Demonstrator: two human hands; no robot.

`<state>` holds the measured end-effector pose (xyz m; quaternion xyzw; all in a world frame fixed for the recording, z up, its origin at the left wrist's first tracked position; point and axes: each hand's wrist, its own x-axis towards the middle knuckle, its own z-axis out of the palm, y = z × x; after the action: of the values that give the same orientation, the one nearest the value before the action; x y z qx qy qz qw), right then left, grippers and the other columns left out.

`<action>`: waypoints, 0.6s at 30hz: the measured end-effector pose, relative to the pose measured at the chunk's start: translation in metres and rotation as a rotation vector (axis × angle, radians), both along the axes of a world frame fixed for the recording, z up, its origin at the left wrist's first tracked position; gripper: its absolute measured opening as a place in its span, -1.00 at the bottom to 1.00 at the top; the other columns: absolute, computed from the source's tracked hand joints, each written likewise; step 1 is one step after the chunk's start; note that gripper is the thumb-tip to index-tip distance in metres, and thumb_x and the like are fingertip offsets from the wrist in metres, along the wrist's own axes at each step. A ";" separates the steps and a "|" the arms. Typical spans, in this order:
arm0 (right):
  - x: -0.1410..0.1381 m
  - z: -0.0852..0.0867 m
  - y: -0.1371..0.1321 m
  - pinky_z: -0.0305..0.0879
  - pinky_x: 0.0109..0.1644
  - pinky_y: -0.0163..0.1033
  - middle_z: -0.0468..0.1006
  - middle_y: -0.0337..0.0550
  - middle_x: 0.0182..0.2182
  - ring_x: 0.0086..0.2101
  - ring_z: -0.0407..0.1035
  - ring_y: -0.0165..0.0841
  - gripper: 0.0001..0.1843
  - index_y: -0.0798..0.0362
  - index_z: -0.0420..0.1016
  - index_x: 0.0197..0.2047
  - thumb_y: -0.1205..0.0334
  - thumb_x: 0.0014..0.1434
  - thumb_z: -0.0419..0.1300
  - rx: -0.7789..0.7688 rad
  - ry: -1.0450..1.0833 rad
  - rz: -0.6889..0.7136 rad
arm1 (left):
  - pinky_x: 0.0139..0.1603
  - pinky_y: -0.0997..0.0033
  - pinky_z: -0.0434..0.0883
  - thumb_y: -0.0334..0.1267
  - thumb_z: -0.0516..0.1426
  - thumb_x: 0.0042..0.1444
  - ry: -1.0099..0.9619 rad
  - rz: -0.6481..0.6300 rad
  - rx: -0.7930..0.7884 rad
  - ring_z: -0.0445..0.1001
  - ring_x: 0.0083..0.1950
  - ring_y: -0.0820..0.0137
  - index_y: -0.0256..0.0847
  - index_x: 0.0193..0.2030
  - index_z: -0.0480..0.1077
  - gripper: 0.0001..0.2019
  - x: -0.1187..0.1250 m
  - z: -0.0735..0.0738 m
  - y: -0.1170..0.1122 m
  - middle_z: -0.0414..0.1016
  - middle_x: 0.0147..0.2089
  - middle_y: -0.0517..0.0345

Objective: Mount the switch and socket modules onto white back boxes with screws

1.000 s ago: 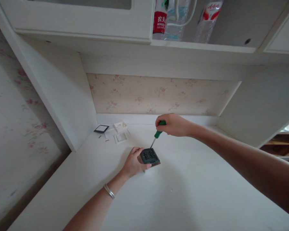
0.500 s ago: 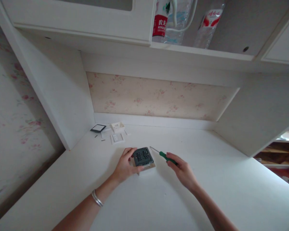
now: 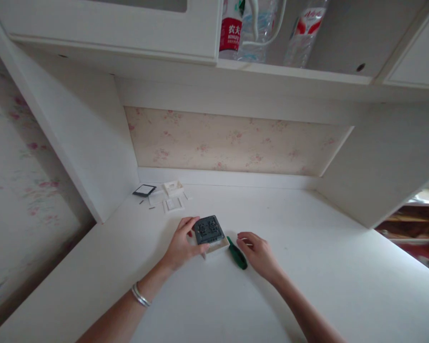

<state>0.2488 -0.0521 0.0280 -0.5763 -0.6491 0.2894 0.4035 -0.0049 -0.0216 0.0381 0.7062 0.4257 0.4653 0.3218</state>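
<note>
My left hand (image 3: 180, 245) grips a wall socket with a dark grey back (image 3: 209, 228), its thumb at the near edge and its fingers at the far left corner. Beneath the dark part a cream-coloured box (image 3: 218, 246) shows along the front and right. Just right of the box lies a screwdriver with a green handle (image 3: 238, 256); its shaft is not visible. My right hand (image 3: 259, 255) is beside the screwdriver and apart from it, fingers loosely curled with a gap between thumb and forefinger. A small pale spot shows by those fingers, too small to name.
Toward the back left lie a black frame with a white panel (image 3: 144, 190), a cream box (image 3: 173, 187), a white frame (image 3: 173, 204) and several small pieces. Overhead, a cupboard shelf (image 3: 293, 75) holds plastic bottles (image 3: 305, 35). Side panels (image 3: 389, 157) bound the white tabletop (image 3: 207, 305).
My right hand has let go of the screwdriver, which now lies against the right side of the box. The socket is still in my left hand. The whole view has shifted slightly.
</note>
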 end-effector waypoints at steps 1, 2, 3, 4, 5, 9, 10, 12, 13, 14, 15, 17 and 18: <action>-0.003 0.001 0.006 0.38 -0.21 -0.17 0.56 -0.05 -0.25 -0.31 0.46 -0.26 -0.68 0.04 0.52 -0.24 0.00 0.12 0.09 0.018 0.001 -0.030 | -0.11 0.34 0.37 -0.19 0.32 -0.20 0.007 -0.004 0.005 0.32 -0.01 0.25 -0.15 0.15 0.29 -0.31 0.000 0.000 0.000 0.26 0.06 0.03; -0.006 0.002 0.013 0.37 -0.21 -0.17 0.56 -0.06 -0.27 -0.32 0.45 -0.26 -0.68 0.04 0.52 -0.27 -0.01 0.11 0.10 0.030 0.012 -0.061 | -0.11 0.34 0.37 -0.20 0.32 -0.20 0.015 -0.008 0.012 0.32 0.00 0.25 -0.15 0.14 0.29 -0.31 0.001 0.000 -0.001 0.26 0.06 0.02; -0.011 0.004 0.019 0.35 -0.20 -0.16 0.57 -0.07 -0.29 -0.33 0.45 -0.26 -0.68 0.04 0.53 -0.29 -0.01 0.11 0.11 0.030 0.043 -0.085 | -0.11 0.34 0.37 -0.20 0.33 -0.20 0.023 -0.015 0.020 0.32 0.01 0.24 -0.14 0.14 0.28 -0.31 0.001 0.001 -0.001 0.26 0.07 0.02; -0.017 0.006 0.025 0.35 -0.20 -0.16 0.57 -0.08 -0.32 -0.33 0.44 -0.26 -0.68 0.04 0.52 -0.30 -0.02 0.10 0.12 0.021 0.103 -0.108 | -0.11 0.34 0.38 -0.20 0.33 -0.20 0.030 -0.024 0.030 0.32 0.02 0.23 -0.14 0.15 0.28 -0.31 0.001 0.001 -0.002 0.25 0.07 0.01; -0.023 0.008 0.029 0.34 -0.21 -0.16 0.57 -0.09 -0.33 -0.34 0.44 -0.26 -0.67 0.05 0.52 -0.28 -0.04 0.09 0.13 0.000 0.193 -0.120 | -0.11 0.34 0.38 -0.20 0.33 -0.20 0.033 -0.031 0.039 0.31 0.04 0.22 -0.14 0.15 0.28 -0.30 0.001 0.002 -0.002 0.25 0.08 0.01; -0.049 0.016 0.033 0.35 -0.23 -0.20 0.58 -0.11 -0.31 -0.34 0.43 -0.28 -0.62 0.05 0.52 -0.19 -0.05 0.06 0.17 -0.097 0.525 -0.013 | -0.11 0.35 0.39 -0.20 0.34 -0.21 0.032 -0.039 0.066 0.31 0.06 0.21 -0.13 0.17 0.25 -0.27 0.001 0.002 -0.003 0.24 0.11 0.00; -0.053 0.017 0.031 0.35 -0.22 -0.20 0.58 -0.12 -0.31 -0.32 0.43 -0.28 -0.62 0.05 0.52 -0.17 -0.05 0.05 0.18 -0.118 0.549 0.037 | -0.11 0.35 0.39 -0.20 0.34 -0.20 0.026 -0.037 0.071 0.31 0.05 0.21 -0.13 0.18 0.24 -0.26 0.000 0.001 -0.003 0.23 0.11 -0.01; -0.057 0.020 0.025 0.35 -0.19 -0.19 0.59 -0.13 -0.30 -0.28 0.43 -0.26 -0.60 0.04 0.53 -0.13 -0.03 0.03 0.22 -0.173 0.591 0.110 | -0.11 0.35 0.39 -0.20 0.34 -0.19 0.013 -0.046 0.073 0.31 0.05 0.22 -0.14 0.20 0.22 -0.24 0.001 -0.002 -0.002 0.22 0.13 -0.02; -0.057 0.021 0.022 0.34 -0.17 -0.18 0.59 -0.12 -0.29 -0.26 0.44 -0.24 -0.59 0.04 0.53 -0.10 -0.02 0.02 0.24 -0.204 0.622 0.128 | -0.11 0.35 0.39 -0.20 0.34 -0.19 0.005 -0.058 0.068 0.31 0.06 0.21 -0.13 0.21 0.21 -0.24 0.001 -0.004 -0.002 0.21 0.15 -0.03; -0.055 0.021 0.020 0.34 -0.13 -0.16 0.59 -0.11 -0.27 -0.24 0.44 -0.23 -0.57 0.04 0.52 -0.09 0.00 0.01 0.25 -0.232 0.665 0.138 | -0.11 0.35 0.39 -0.21 0.34 -0.18 -0.006 -0.071 0.056 0.31 0.06 0.21 -0.13 0.22 0.20 -0.23 0.002 -0.006 -0.001 0.20 0.16 -0.03; -0.053 0.022 0.017 0.33 -0.09 -0.14 0.59 -0.10 -0.26 -0.21 0.44 -0.22 -0.56 0.06 0.52 -0.07 0.01 0.00 0.27 -0.253 0.712 0.144 | -0.11 0.34 0.40 -0.22 0.34 -0.18 -0.024 -0.083 0.038 0.32 0.05 0.22 -0.12 0.23 0.18 -0.22 0.004 -0.008 -0.001 0.19 0.18 -0.04; -0.049 0.022 0.014 0.30 -0.01 -0.11 0.59 -0.07 -0.22 -0.17 0.44 -0.21 -0.54 0.07 0.52 -0.05 0.04 -0.01 0.29 -0.271 0.797 0.154 | -0.12 0.33 0.41 -0.25 0.33 -0.17 -0.080 -0.105 -0.018 0.38 -0.01 0.26 -0.10 0.26 0.12 -0.19 0.007 -0.012 -0.001 0.17 0.21 -0.05; -0.048 0.022 0.013 0.27 0.02 -0.10 0.58 -0.06 -0.20 -0.15 0.43 -0.20 -0.53 0.07 0.51 -0.04 0.05 -0.01 0.29 -0.275 0.825 0.163 | -0.12 0.33 0.42 -0.26 0.33 -0.16 -0.116 -0.117 -0.052 0.40 -0.04 0.28 -0.09 0.27 0.09 -0.17 0.008 -0.014 -0.001 0.16 0.23 -0.06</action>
<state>0.2011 -0.0390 0.0505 -0.4078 -0.4325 0.6097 0.5243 0.0033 -0.0222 0.0240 0.6930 0.3763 0.4746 0.3909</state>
